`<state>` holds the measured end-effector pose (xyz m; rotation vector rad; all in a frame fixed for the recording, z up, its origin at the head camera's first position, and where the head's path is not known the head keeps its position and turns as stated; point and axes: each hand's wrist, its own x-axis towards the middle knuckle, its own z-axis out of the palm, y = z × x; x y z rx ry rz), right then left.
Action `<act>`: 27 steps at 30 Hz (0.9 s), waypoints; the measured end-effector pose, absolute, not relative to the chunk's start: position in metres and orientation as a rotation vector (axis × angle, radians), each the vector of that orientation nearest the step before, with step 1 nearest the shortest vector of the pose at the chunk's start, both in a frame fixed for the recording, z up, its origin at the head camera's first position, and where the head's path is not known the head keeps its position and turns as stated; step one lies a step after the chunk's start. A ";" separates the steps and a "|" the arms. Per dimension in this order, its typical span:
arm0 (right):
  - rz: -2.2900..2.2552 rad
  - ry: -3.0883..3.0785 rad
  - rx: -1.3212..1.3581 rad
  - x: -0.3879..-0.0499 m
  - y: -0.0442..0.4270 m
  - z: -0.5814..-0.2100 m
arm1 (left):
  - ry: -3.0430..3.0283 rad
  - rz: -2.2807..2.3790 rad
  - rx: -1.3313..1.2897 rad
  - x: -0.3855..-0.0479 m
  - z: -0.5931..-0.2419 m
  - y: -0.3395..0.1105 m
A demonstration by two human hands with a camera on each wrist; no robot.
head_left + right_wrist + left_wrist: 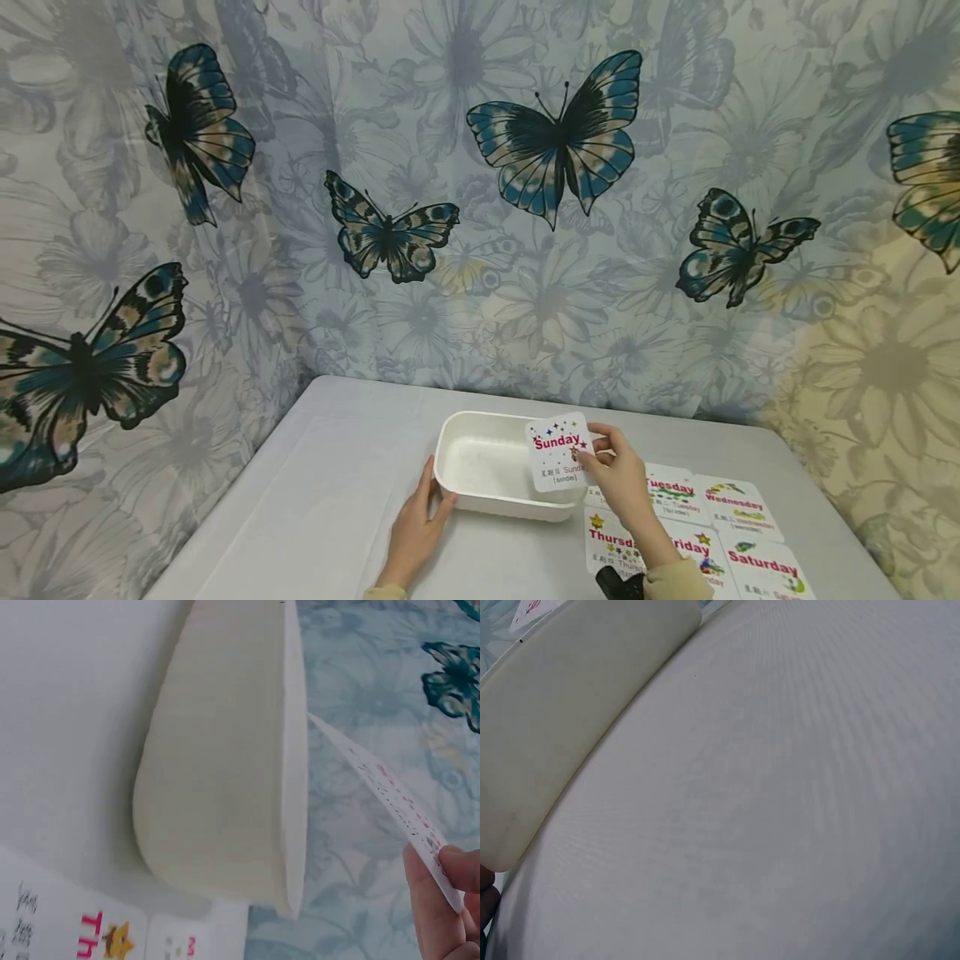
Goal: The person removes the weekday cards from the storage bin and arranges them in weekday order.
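Note:
A white plastic box (480, 502) with rounded corners stands on the table, and its inside looks bare where it shows. My left hand (416, 533) holds the box at its near left corner, the thumb along the front wall and the fingers at the left end. Between thumb and fingers, my right hand (621, 475) pinches a "Sunday" flashcard (555, 467) by its right edge. The card is tilted up over the right part of the box, printed face toward the head camera. From the side, the right wrist view shows the card (390, 799) above the box rim (294, 787).
Several weekday flashcards lie in rows to the right: Tuesday (672, 492), Wednesday (738, 508), Thursday (611, 546), Friday (693, 554) and Saturday (765, 571). Another is mostly hidden by the right hand. A white cloth (300, 500) covers the table; a butterfly-print curtain (480, 333) hangs behind.

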<state>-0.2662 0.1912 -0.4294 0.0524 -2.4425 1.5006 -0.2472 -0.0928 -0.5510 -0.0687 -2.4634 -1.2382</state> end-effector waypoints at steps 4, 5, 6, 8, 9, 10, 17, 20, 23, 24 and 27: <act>1.546 -2.406 -0.043 -0.245 0.210 -0.431 | -2.462 -1.245 -0.072 -0.247 -0.551 -0.092; 1.545 -2.404 -0.077 -0.240 0.214 -0.433 | -2.463 -1.245 -0.075 -0.247 -0.551 -0.093; 1.544 -2.408 -0.114 -0.235 0.218 -0.436 | -2.465 -1.244 -0.078 -0.246 -0.551 -0.093; 1.532 -2.427 -0.211 -0.225 0.224 -0.445 | -2.473 -1.239 -0.081 -0.246 -0.551 -0.093; 1.535 -2.441 -0.250 -0.220 0.228 -0.450 | -2.476 -1.241 -0.079 -0.246 -0.551 -0.094; 1.537 -2.468 -0.297 -0.214 0.231 -0.453 | -2.479 -1.241 -0.075 -0.246 -0.551 -0.094; 1.622 -2.530 -0.488 -0.179 0.246 -0.473 | -2.481 -1.248 -0.072 -0.245 -0.551 -0.095; 1.770 -2.449 -0.561 -0.167 0.253 -0.487 | -2.481 -1.245 -0.078 -0.245 -0.551 -0.095; 1.881 -2.417 -0.580 -0.158 0.262 -0.502 | -2.477 -1.240 -0.079 -0.246 -0.551 -0.096; 1.900 -2.425 -0.575 -0.156 0.265 -0.507 | -2.477 -1.237 -0.077 -0.246 -0.550 -0.096; 1.919 -2.488 -0.514 -0.155 0.279 -0.530 | -2.468 -1.229 -0.080 -0.246 -0.550 -0.097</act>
